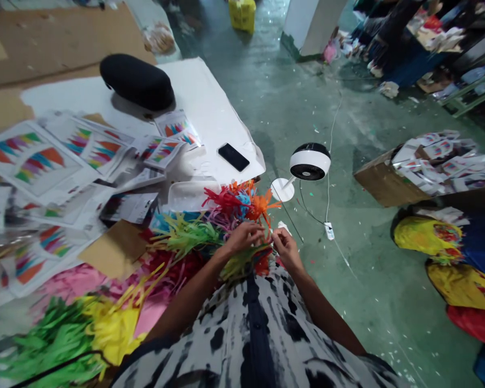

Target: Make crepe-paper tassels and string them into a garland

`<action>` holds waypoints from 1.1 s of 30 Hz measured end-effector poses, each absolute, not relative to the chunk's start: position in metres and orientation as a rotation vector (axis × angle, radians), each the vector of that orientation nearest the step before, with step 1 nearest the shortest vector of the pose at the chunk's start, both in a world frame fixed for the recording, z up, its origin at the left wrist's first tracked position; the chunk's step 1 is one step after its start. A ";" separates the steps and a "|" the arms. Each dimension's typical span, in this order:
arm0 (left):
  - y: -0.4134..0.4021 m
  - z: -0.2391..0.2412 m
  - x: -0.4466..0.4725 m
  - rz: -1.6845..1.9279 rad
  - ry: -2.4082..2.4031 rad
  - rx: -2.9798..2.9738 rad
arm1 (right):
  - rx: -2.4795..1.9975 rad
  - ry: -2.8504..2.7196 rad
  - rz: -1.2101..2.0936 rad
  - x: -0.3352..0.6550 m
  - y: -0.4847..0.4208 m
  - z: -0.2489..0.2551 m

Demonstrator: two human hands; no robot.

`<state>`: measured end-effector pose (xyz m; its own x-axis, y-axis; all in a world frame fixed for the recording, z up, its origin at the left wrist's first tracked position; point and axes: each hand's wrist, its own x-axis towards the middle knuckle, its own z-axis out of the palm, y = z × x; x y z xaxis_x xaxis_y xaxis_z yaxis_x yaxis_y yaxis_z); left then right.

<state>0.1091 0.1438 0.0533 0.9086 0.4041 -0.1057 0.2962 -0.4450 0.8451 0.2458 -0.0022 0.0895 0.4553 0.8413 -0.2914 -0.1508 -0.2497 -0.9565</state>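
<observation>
My left hand [246,237] is closed with curled fingers on a bunch of tissue paper tassels just in front of my body. Beside it my right hand [285,248] makes a pinch at the edge of the same bunch. What lies between its fingertips is too small to make out. Orange tassel strips [263,206] and red tassel strips [226,198] fan out beyond the fingers. Yellow-green tassel strips [189,234] spread to the left. More olive and red paper hangs below my hands, over the patterned shirt [230,323].
Left on the white table [204,91] lie printed packets [36,161], a black case [137,81], a phone [233,156], a plastic tray [189,195], and green paper strips [48,339]. Right, a small fan [309,161] with its cable stands near a carton [382,178] of packets and yellow bags [424,237].
</observation>
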 end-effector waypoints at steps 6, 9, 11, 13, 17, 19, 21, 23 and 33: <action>0.181 0.043 0.145 0.142 0.422 2.244 | -1.561 -0.622 1.024 0.254 0.003 0.088; 0.180 0.036 0.157 0.150 0.374 2.262 | -1.577 -0.636 1.010 0.258 0.007 0.088; 0.181 0.035 0.160 0.179 0.351 2.241 | -1.593 -0.648 0.998 0.261 0.007 0.087; 0.186 0.038 0.160 0.237 0.348 2.189 | -1.611 -0.661 0.980 0.263 0.006 0.086; 0.191 0.053 0.161 0.486 0.514 1.981 | -1.638 -0.696 0.896 0.265 0.007 0.089; 0.185 0.065 0.160 0.617 0.639 1.825 | -1.634 -0.724 0.859 0.266 0.011 0.096; 0.174 0.077 0.158 0.686 0.717 1.665 | -1.602 -0.772 0.856 0.265 0.016 0.105; 0.162 0.088 0.154 0.711 0.755 1.523 | -1.540 -0.810 0.911 0.263 0.023 0.113; 0.153 0.116 0.126 0.539 0.788 1.092 | -1.406 -0.700 1.190 0.246 0.036 0.120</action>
